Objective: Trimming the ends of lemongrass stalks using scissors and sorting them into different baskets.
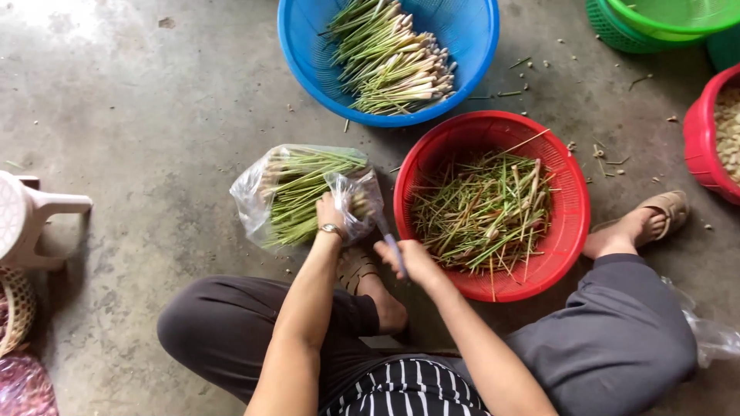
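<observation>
Seen from above, our left hand (330, 212) closes its fingers on the gathered mouth of a clear plastic bag (297, 192) packed with green lemongrass stalks (304, 192); the bag lies on the concrete floor (154, 115) just in front of our left knee, its stalks running roughly left to right. Our right hand (412, 260) is curled shut around a thin bluish tool (389, 239) — whether knife or tie we cannot tell — whose upper end reaches the bag's mouth. Just right of the bag sits a red basket (574, 208) holding loose green trimmings (482, 212), its near rim partly covered by our right hand. Beyond it, touching or nearly touching its far rim, a blue basket (470, 31) carries a bundle of trimmed stalks (393, 62) with pale ends turned to the right. Green baskets (655, 23) occupy the upper right corner, and a second red tub (697, 146) is cut off at the right edge. A white plastic stool (31, 223) stands at the far left — well apart from the bag. Our sandalled right foot (640, 223) rests beside the red basket.
</observation>
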